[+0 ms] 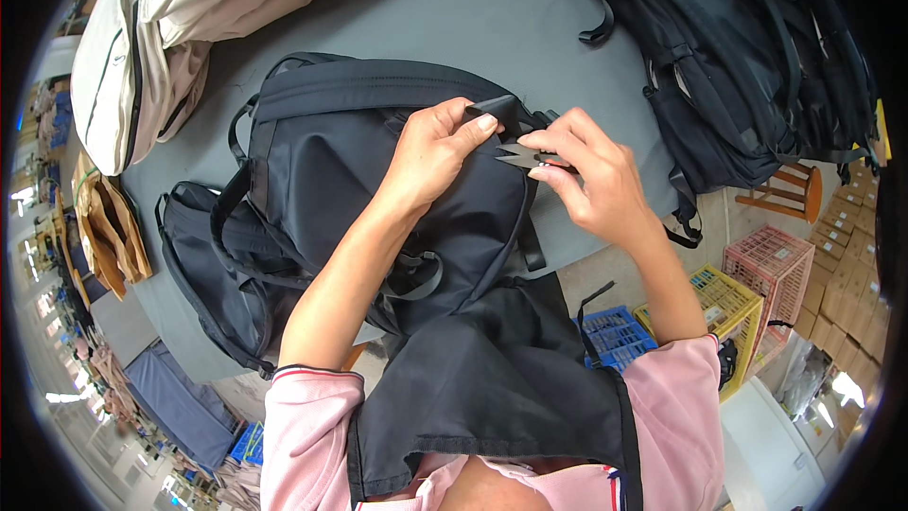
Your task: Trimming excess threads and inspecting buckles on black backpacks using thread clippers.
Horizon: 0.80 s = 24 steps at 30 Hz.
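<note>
A black backpack [340, 132] lies across the grey table in front of me, its near side against my black apron. My left hand [437, 147] pinches a black strap [498, 112] at the backpack's right end, thumb on top. In my right hand [591, 170] is a pair of thread snips [519, 155], held between thumb and fingers. Their blades point left, apart at the tips, just below the pinched strap. Whether the blades touch the strap or a thread I cannot tell. The lower fingers of my right hand are partly hidden.
Another black bag [222, 255] lies at the left table edge. Beige backpacks [170, 38] are piled far left, more black backpacks [719, 57] far right. Beyond the grey tabletop [435, 0] stand a wooden stool [790, 191], yellow and pink crates [724, 298], a blue crate [615, 339] and cartons [846, 265].
</note>
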Motion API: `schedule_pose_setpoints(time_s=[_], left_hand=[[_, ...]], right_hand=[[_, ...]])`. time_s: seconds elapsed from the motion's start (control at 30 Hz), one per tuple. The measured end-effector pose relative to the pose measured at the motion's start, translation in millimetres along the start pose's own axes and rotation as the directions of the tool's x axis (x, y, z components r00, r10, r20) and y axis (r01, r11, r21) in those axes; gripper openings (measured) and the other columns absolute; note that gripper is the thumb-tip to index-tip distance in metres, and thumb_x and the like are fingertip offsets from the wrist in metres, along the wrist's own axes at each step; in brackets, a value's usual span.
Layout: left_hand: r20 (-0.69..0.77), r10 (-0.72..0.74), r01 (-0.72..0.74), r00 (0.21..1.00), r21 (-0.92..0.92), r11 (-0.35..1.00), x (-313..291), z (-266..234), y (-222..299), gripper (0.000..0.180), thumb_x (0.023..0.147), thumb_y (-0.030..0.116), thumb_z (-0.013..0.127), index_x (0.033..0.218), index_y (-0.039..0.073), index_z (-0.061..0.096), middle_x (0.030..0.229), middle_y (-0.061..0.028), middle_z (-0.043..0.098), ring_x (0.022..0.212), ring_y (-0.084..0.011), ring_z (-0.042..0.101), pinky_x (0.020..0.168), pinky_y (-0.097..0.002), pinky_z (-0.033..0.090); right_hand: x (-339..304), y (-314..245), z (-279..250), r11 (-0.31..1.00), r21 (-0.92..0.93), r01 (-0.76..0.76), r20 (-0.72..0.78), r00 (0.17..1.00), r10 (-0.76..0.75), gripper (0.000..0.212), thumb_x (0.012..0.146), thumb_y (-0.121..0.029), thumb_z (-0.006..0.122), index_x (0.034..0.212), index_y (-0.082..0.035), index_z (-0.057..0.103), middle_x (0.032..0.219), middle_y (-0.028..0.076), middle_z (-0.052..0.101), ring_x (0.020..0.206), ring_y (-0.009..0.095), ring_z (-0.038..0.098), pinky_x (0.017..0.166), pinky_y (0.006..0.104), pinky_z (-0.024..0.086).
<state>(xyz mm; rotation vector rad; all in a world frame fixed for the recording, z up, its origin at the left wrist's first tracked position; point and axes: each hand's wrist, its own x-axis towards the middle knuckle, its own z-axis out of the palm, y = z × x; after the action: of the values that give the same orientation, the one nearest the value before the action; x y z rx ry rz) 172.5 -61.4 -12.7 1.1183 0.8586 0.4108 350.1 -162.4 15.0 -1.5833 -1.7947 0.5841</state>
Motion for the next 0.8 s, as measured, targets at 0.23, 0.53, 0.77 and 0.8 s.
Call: schedule_pose_setpoints(time_s=[0.23, 0.53, 0.77, 0.8], left_hand=[[-0.011, -0.009, 0.009, 1.0, -0.018, 1.0, 0.5, 1.5, 2.5, 0.017, 0.093, 0.014, 0.058, 0.091, -0.002, 0.063, 0.082, 0.0003, 0.063, 0.076, -0.0054, 0.053, 0.071, -0.0221, 0.044], [0.012, -0.015, 0.015, 1.0, 0.011, 1.0, 4.1, 0.2, 1.3, 0.015, 0.093, 0.013, 0.058, 0.088, -0.001, 0.062, 0.081, -0.0004, 0.063, 0.074, -0.0055, 0.052, 0.068, -0.023, 0.043], [0.029, -0.079, 0.079, 0.996, -0.007, 0.997, 6.9, 1.8, -4.0, 0.015, 0.093, 0.013, 0.058, 0.091, -0.001, 0.063, 0.079, -0.0004, 0.062, 0.073, -0.0052, 0.052, 0.067, -0.0226, 0.043], [0.027, -0.083, 0.082, 0.996, 0.016, 0.996, 7.8, 1.6, -4.8, 0.015, 0.093, 0.013, 0.058, 0.092, -0.001, 0.063, 0.08, -0.0003, 0.062, 0.073, -0.0052, 0.052, 0.068, -0.0224, 0.043]], right_hand=[[8.2, 6.4, 12.3, 0.839, 0.512, -0.185, 0.082, 0.983, 0.166, 0.021, 0.077, 0.001, 0.067, 0.097, -0.004, 0.066, 0.082, 0.0, 0.043, 0.068, 0.009, 0.042, 0.064, 0.0193, 0.037], [45.8, 22.7, 2.3, 0.854, 0.52, -0.005, 0.323, 0.927, -0.191, 0.012, 0.079, 0.008, 0.059, 0.088, 0.0, 0.056, 0.088, 0.006, 0.048, 0.076, 0.018, 0.056, 0.059, 0.0295, 0.047], [26.4, 12.6, 2.1, 0.997, 0.077, 0.016, 0.378, 0.925, -0.044, 0.017, 0.081, -0.001, 0.059, 0.095, -0.003, 0.05, 0.09, 0.012, 0.048, 0.075, 0.034, 0.054, 0.061, 0.0423, 0.044], [20.2, 12.8, 2.7, 0.992, 0.122, -0.043, 0.333, 0.943, 0.0, 0.014, 0.082, -0.002, 0.059, 0.092, -0.002, 0.05, 0.088, 0.011, 0.047, 0.073, 0.032, 0.055, 0.06, 0.0409, 0.044]])
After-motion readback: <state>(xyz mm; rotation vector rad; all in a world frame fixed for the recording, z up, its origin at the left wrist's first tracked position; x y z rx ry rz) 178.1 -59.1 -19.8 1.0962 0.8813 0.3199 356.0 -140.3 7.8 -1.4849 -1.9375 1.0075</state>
